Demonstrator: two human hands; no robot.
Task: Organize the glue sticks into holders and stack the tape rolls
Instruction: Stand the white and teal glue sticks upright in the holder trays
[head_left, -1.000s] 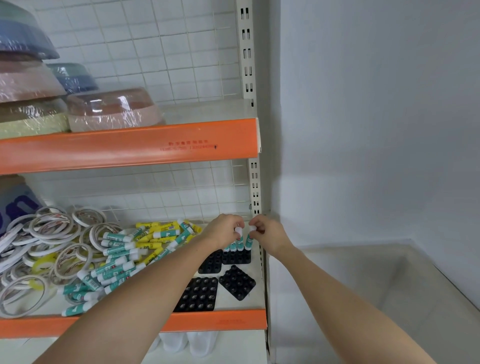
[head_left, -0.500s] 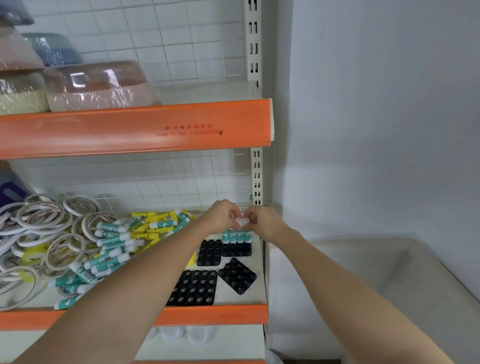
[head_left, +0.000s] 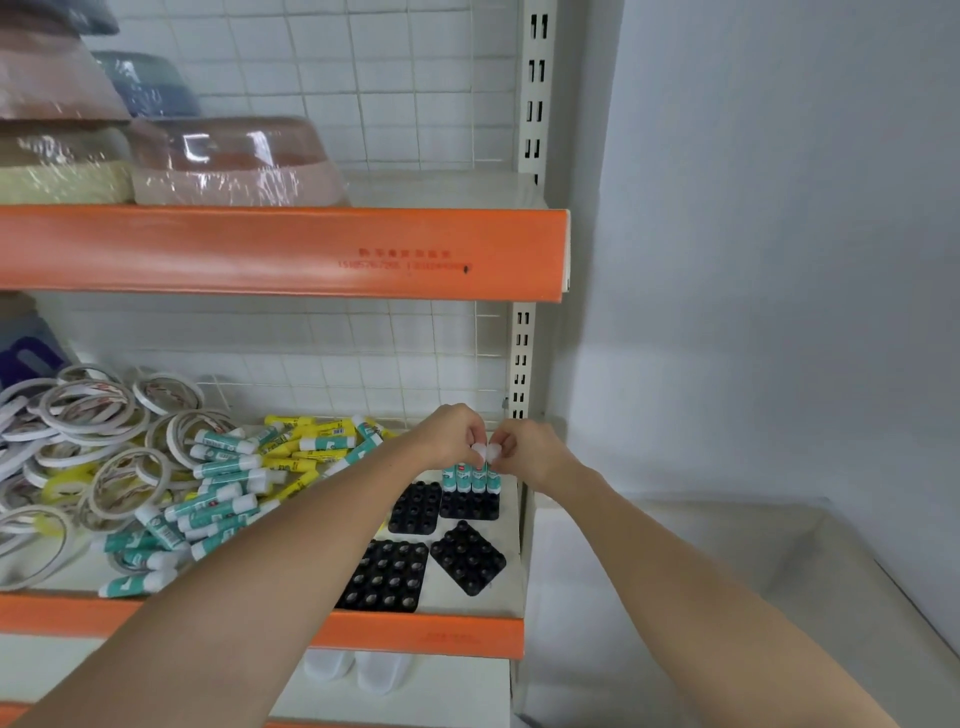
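Note:
Several teal-and-white glue sticks (head_left: 471, 478) stand upright in the back row of a black holder (head_left: 470, 506) at the shelf's back right. My left hand (head_left: 452, 434) and my right hand (head_left: 524, 449) meet just above them, each pinching the white cap of a stick there. Three more black holders (head_left: 415, 506) (head_left: 387, 574) (head_left: 467, 557) lie beside it with nothing in them. A heap of loose teal and yellow glue sticks (head_left: 223, 499) lies mid-shelf. White tape rolls (head_left: 88, 415) are scattered at the left.
The orange front lip of the shelf (head_left: 415, 631) runs below the holders. An upper orange shelf (head_left: 285, 252) carries wrapped bowls (head_left: 228, 161). A white upright post (head_left: 519, 364) bounds the right side, with a grey wall beyond. Wire grid backs the shelves.
Both hands have closed in toward each other over the standing sticks and now nearly touch. The view has tilted down slightly.

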